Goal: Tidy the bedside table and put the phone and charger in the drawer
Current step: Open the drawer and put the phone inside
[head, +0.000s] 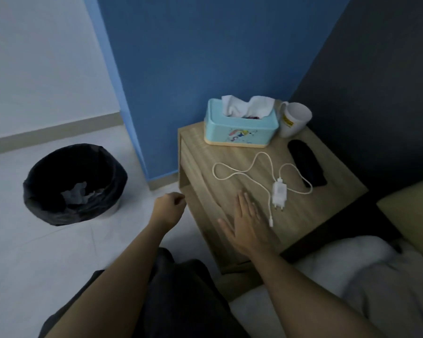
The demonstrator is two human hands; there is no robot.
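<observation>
A wooden bedside table stands against the blue wall. On its top lies a white charger with its white cable looped towards the left. A black phone lies flat near the right edge, beyond the charger. My right hand hovers open and flat over the near part of the tabletop, just left of the charger's plug, holding nothing. My left hand is curled into a fist beside the table's left front corner, with nothing visible in it. The drawer front on the table's left face appears closed.
A light blue tissue box and a white mug stand at the back of the tabletop. A bin lined with a black bag holds crumpled paper on the floor to the left. A bed with white bedding lies at the lower right.
</observation>
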